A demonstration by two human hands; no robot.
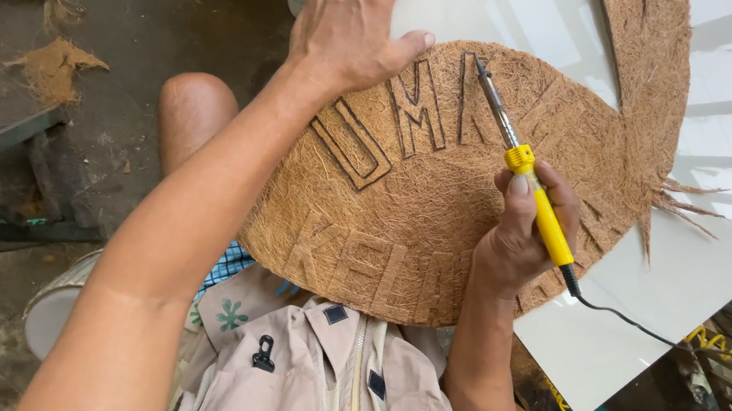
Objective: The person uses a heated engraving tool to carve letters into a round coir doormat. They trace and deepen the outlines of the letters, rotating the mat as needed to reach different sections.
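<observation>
Head view, looking straight down onto the lap and work surface.

Right hand point(521, 231): closed in a pen-style grip round the yellow-handled soldering iron with a thin metal shaft point(522, 165). Black cord leaves the handle toward 4 o'clock. Long axis of the iron runs from 5 o'clock at the hand up to 11 o'clock at the tip. The tip rests at, or just above, the top of a burnt stroke near the upper edge of the mat; actual contact cannot be confirmed.

Left hand point(353, 20): holds nothing. Palm down, fingers spread and flat, the thumb pressing on the upper rim of the round brown coconut-fibre mat point(401, 229). It lies at 9 to 10 o'clock from the iron's tip and close beside it, nearer to the tip than the gripping right hand is.

Mat: lies across the person's knee and partly on a glossy white tile slab point(706, 269). Dark outlined letters are burnt into its upper half; a lower row shows only as pale, faint shapes.

Surroundings: bare knee point(195, 108) at 9 o'clock of the mat; loose clump of fibre point(55, 66) on the dark floor, well apart at far left.
</observation>
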